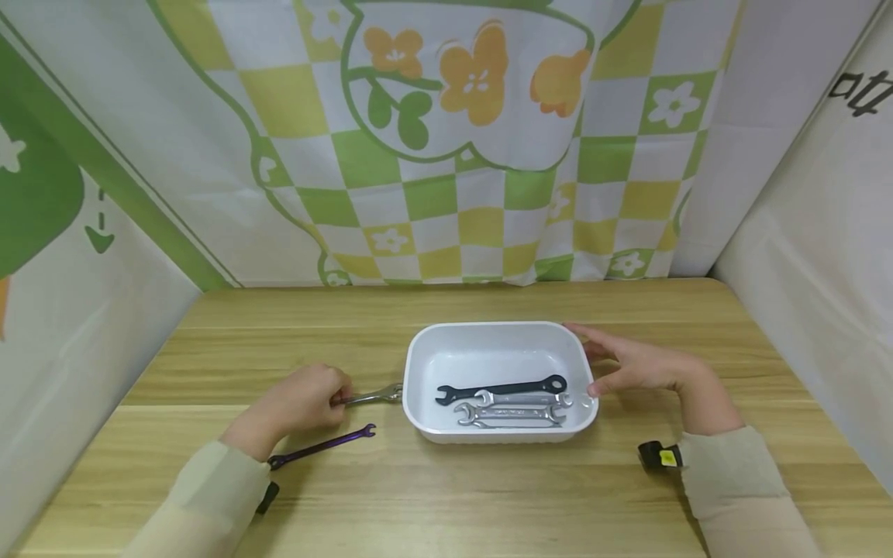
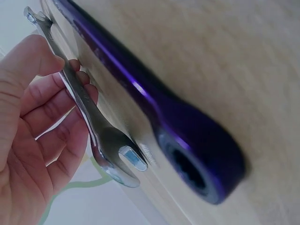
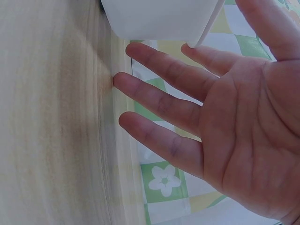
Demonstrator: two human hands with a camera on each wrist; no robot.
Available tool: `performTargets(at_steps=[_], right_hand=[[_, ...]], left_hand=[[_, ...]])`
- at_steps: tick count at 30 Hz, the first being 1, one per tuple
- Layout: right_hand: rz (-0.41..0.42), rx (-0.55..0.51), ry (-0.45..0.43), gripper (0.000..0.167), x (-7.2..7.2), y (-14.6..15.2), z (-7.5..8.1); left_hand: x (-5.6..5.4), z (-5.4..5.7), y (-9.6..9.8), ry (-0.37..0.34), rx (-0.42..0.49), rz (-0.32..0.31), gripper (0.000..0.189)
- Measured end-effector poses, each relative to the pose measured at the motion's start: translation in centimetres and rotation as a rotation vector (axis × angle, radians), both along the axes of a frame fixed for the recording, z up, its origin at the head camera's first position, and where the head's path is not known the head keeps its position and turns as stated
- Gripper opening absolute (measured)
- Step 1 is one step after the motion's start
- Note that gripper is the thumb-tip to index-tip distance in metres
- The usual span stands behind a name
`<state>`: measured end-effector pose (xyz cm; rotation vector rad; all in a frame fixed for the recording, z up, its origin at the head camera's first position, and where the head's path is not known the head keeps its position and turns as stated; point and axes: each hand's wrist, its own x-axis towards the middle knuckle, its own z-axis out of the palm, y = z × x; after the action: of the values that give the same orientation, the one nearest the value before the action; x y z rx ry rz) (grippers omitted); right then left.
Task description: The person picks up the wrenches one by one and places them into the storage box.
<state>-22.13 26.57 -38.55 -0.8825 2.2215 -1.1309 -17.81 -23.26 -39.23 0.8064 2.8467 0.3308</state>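
Note:
My left hand (image 1: 305, 401) pinches a silver wrench (image 2: 80, 91) between thumb and fingers, low over the table just left of the white box (image 1: 498, 341). In the head view, the wrench's far end overlaps the box's left side. Nearer me, a purple wrench (image 1: 324, 447) with a ring end lies on the table beside that hand. My right hand (image 1: 638, 370) is at the box's right end, its thumb at the near corner and a fingertip at the far one. Its fingers (image 3: 159, 101) are spread and fairly straight. Inside the box lie a black wrench (image 1: 505, 389) and several silver wrenches (image 1: 512, 413).
The wooden table (image 1: 446, 504) ends at the back against a patterned curtain (image 1: 453, 186). White cloth panels stand at both sides. A black wrist camera (image 1: 658, 456) is strapped by the right sleeve.

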Motion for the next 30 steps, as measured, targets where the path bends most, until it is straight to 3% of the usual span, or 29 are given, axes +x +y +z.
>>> performTargets(at_steps=[13,22,30], right_hand=[[-0.015,0.006,-0.013,0.095,0.0,0.0,-0.1],[-0.011,0.014,-0.01,0.095,0.0,0.1,-0.1],[-0.023,0.017,-0.022,0.095,0.1,0.1,-0.1]], left_hand=[[-0.3,0.1,-0.2,0.023,0.022,-0.024,0.025],[-0.4,0.0,-0.5,-0.003,0.063,0.013,0.025],[-0.4,-0.1,-1.3,-0.002,0.099,-0.031,0.021]])
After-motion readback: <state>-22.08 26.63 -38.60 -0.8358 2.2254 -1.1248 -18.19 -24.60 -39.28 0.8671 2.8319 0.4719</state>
